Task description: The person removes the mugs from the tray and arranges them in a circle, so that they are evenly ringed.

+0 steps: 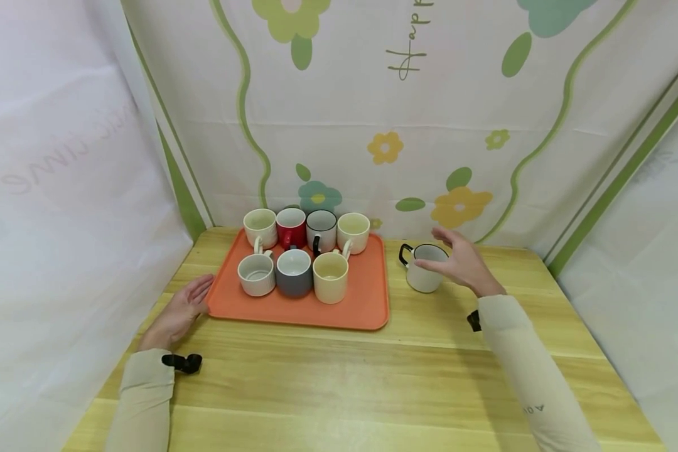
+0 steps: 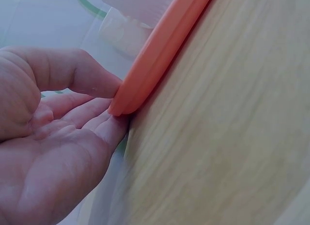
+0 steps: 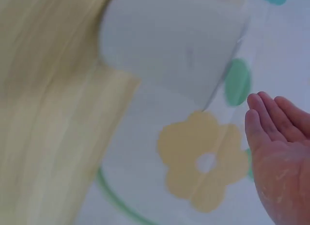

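My left hand [image 1: 182, 309] is at the left front corner of an orange tray [image 1: 294, 314]. In the left wrist view its thumb and fairly straight fingers touch the tray's rim [image 2: 150, 57] from outside. To the right of the tray, a white mug with black rim and handle [image 1: 424, 276] stands upright on the table. My right hand [image 1: 457, 260] is beside that mug, its thumb in front of the mug and its fingers extended behind. In the right wrist view the fingers [image 3: 271, 120] look straight and apart from the blurred mug [image 3: 169, 45]; the thumb is out of that view.
Several mugs stand in two rows on the tray, among them a red mug [image 1: 291, 235], a dark grey mug [image 1: 295, 282] and a yellow mug [image 1: 330, 285]. A flower-printed white cloth [image 1: 339, 150] hangs behind the wooden table [image 1: 339, 376] and at both sides.
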`<action>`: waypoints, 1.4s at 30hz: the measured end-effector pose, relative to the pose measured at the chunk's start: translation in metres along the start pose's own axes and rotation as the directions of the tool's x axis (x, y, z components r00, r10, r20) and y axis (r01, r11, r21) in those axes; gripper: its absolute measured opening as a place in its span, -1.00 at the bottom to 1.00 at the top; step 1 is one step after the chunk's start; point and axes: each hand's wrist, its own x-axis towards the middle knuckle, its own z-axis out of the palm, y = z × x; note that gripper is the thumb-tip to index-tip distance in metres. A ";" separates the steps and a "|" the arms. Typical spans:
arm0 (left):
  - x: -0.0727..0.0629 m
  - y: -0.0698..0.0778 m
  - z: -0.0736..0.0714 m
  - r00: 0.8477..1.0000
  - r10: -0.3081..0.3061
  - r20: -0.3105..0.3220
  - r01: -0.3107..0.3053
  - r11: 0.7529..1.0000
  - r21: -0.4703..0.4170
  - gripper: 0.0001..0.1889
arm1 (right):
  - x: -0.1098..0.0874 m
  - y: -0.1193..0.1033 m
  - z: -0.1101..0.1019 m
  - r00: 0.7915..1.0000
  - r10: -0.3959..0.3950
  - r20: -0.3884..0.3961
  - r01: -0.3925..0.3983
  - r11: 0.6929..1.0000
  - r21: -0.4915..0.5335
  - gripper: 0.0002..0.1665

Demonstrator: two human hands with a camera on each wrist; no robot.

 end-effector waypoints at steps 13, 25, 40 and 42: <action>0.000 -0.001 0.000 1.000 0.005 -0.007 -0.005 1.000 0.005 -0.03 | 0.001 -0.064 0.049 0.991 -0.135 0.002 0.134 0.989 0.068 0.24; -0.002 -0.002 0.000 1.000 0.001 -0.008 -0.001 1.000 -0.015 -0.03 | 0.010 -0.102 0.129 0.991 -0.119 -0.058 0.128 0.974 0.185 0.20; -0.004 0.001 0.001 1.000 -0.011 0.002 0.011 1.000 -0.030 -0.04 | 0.023 -0.110 0.177 0.991 -0.100 -0.086 0.115 0.974 0.196 -0.05; -0.003 0.000 0.000 1.000 -0.008 0.002 0.008 1.000 -0.028 -0.04 | 0.025 -0.111 0.180 0.993 -0.086 -0.081 0.101 0.974 0.204 -0.03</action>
